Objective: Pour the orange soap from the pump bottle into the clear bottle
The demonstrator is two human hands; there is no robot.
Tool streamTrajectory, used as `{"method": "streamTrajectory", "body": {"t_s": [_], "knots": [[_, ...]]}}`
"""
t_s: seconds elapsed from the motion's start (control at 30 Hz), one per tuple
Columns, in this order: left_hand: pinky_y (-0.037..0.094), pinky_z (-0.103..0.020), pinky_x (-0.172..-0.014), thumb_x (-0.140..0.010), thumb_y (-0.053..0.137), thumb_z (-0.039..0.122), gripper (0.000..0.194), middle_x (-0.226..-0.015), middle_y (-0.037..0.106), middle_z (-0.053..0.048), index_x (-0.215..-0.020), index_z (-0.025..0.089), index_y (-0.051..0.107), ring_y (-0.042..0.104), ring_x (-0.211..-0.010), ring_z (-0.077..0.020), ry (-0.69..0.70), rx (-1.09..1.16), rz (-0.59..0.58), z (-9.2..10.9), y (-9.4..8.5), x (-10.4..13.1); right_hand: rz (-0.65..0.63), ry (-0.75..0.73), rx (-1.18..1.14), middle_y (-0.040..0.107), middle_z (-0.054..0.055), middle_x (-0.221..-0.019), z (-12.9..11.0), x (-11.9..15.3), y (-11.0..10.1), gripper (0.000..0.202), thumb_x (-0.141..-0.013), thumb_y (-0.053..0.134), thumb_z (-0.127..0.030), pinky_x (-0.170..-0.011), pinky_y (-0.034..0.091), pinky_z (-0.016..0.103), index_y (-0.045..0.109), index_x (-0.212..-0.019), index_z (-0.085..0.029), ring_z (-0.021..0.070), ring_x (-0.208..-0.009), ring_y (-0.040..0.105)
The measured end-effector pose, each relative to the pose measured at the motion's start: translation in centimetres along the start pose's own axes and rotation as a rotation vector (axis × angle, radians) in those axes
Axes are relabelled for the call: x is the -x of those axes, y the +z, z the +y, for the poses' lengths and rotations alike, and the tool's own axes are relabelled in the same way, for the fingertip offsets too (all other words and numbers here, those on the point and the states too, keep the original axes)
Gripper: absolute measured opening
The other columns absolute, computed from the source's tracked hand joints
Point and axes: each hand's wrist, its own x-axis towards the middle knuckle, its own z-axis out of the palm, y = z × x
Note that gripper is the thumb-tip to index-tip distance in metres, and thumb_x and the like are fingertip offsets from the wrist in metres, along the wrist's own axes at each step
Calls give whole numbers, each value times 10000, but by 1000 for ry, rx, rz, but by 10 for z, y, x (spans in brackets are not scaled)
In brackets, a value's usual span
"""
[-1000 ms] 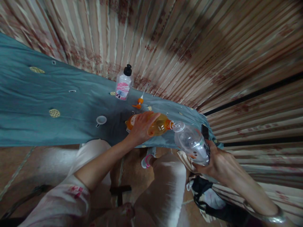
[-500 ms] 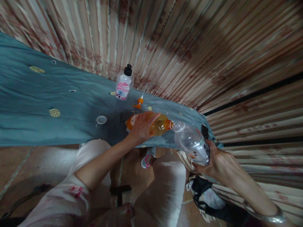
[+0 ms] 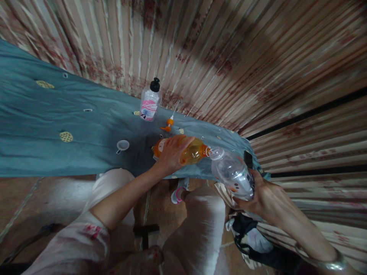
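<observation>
My left hand (image 3: 172, 154) is wrapped round an orange bottle (image 3: 194, 152), tipped nearly level with its neck pointing right. A clear plastic bottle (image 3: 229, 172) leans toward it, and my right hand (image 3: 256, 196) grips its lower end. The two mouths meet, orange neck against clear rim; whether liquid passes between them I cannot tell. Behind the orange bottle lies an orange pump top (image 3: 169, 124) with a clear tube. A clear bottle with a pink label and black cap (image 3: 150, 101) stands upright by the curtain. Left of my left hand sits a small white round cap-like piece (image 3: 123, 145).
A teal cloth with yellow prints (image 3: 94, 126) covers the surface. Pleated floral curtains (image 3: 200, 57) hang close behind and to the right. A small dark object (image 3: 248, 158) lies behind the clear bottle. My knees are below the front edge.
</observation>
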Motion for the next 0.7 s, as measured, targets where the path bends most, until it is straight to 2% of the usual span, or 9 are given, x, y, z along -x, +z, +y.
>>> {"method": "streamTrajectory", "body": {"t_s": [0.7], "knots": [[320, -473, -1066, -747, 672, 259, 735, -1379, 473, -135, -1412, 236, 359, 431, -1286, -299, -9, 11, -5, 1, 0, 0, 15, -36, 0, 662, 71, -617, -3, 2, -1, 628, -732, 578, -501, -481, 434, 300, 465, -1174, -71, 262, -540, 652]]}}
